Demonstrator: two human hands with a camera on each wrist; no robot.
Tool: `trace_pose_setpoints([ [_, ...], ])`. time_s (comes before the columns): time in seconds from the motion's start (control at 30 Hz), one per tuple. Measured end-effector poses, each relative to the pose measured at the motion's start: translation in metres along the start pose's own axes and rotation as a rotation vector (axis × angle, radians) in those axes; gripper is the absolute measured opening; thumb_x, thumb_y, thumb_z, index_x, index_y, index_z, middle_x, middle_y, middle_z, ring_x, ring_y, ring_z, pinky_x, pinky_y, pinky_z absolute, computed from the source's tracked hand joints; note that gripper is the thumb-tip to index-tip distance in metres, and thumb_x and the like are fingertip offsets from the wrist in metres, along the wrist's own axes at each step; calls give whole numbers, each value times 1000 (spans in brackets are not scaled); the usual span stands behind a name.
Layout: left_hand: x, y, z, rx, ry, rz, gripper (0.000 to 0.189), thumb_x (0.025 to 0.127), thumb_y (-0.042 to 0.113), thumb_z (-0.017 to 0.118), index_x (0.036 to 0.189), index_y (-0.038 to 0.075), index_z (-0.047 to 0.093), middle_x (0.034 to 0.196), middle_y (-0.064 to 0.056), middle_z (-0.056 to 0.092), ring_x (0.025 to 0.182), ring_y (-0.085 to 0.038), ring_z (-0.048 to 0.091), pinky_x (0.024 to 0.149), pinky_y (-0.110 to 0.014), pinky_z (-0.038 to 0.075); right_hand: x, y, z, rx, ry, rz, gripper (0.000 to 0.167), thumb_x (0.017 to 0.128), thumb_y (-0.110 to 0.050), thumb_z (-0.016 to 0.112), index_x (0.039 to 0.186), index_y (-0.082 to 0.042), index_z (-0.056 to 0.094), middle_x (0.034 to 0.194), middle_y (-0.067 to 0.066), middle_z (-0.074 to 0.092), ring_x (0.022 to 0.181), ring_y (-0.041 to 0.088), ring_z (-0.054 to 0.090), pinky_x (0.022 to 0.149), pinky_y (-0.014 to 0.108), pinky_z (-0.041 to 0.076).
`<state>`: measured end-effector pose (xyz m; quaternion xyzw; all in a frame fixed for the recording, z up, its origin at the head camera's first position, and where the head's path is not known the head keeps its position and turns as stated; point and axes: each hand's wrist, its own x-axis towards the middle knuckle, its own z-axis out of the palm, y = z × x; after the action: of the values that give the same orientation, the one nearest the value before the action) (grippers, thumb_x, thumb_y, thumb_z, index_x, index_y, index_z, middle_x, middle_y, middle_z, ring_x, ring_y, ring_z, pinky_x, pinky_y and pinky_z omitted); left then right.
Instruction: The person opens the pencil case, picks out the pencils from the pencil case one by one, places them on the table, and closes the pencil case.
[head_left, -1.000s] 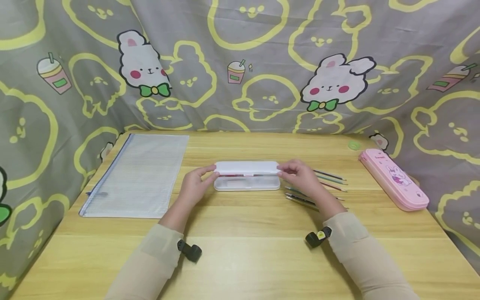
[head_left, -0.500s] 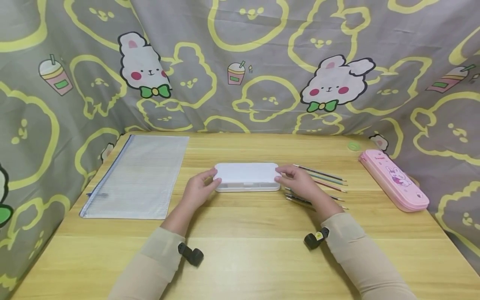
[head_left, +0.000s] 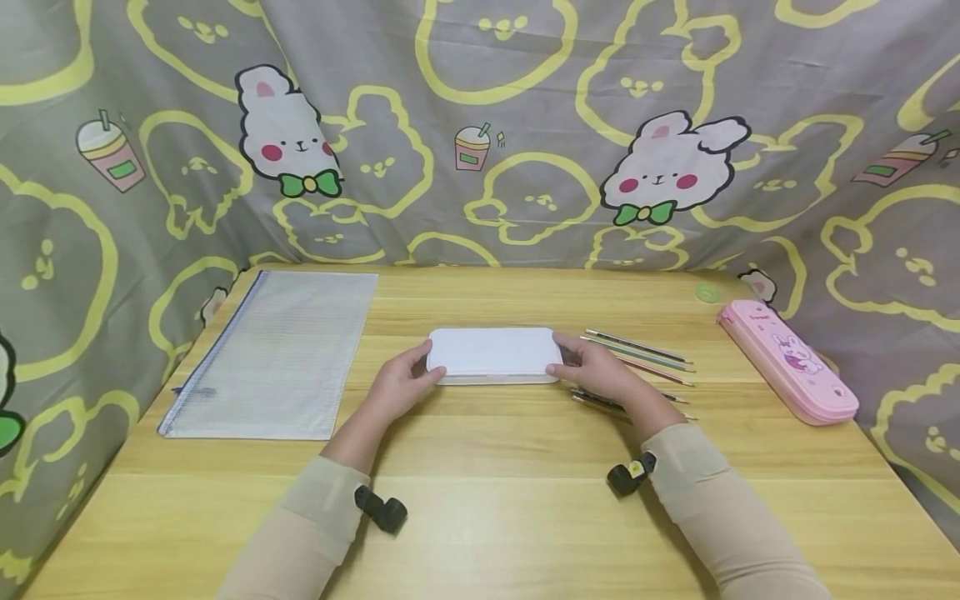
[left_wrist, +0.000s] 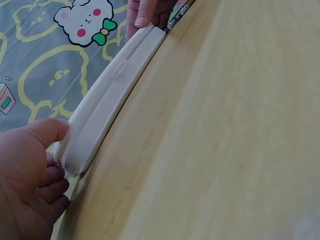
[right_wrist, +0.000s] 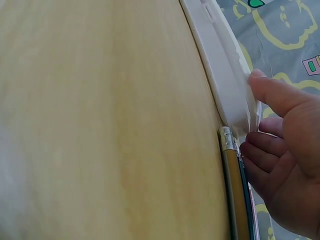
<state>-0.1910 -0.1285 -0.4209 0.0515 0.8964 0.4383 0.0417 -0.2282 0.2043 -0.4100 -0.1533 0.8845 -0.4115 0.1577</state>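
Note:
A white plastic pencil case (head_left: 492, 352) lies at the middle of the table, its lid down over the base. My left hand (head_left: 397, 379) grips its left end, thumb at the front edge of the lid and fingers around the end. The right hand (head_left: 600, 371) holds the opposite end in the same manner. In the left wrist view a thin gap shows between the lid and base of the case (left_wrist: 107, 102). Several pencils (head_left: 652, 364) lie beside and partly beneath my right hand; in the right wrist view one pencil (right_wrist: 231, 175) lies close by the case's end.
On the left lies a translucent mesh zip pouch (head_left: 277, 354) with a blue edge. A pink pencil case (head_left: 789, 360) with a rabbit print lies at the right, near a small green roll (head_left: 707, 292). A patterned curtain (head_left: 480, 208) hangs behind the table (head_left: 480, 500).
The lid of the white pencil case has swung down toward me onto its base, hiding the inside. Both hands have followed the lid down, thumbs now at its front edge.

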Motion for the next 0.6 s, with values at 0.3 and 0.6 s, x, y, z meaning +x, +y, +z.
trace_pose_setpoints([
  [0.3,-1,1,1,-14,5,-6,68,93,35,65,148,2,40,154,-13,39,145,-31,35,121,-43,29,-1,-2,0,-16,17,19,80,91,-32,69,153,-2,27,152,21,40,141,35,40,117,49,35],
  [0.6,0,3,0,-28,7,-11,68,92,32,66,147,0,40,154,-14,40,145,-31,35,121,-43,29,-1,-2,-2,-34,14,23,81,91,-33,69,153,-2,27,154,21,38,142,35,38,118,49,32],
])
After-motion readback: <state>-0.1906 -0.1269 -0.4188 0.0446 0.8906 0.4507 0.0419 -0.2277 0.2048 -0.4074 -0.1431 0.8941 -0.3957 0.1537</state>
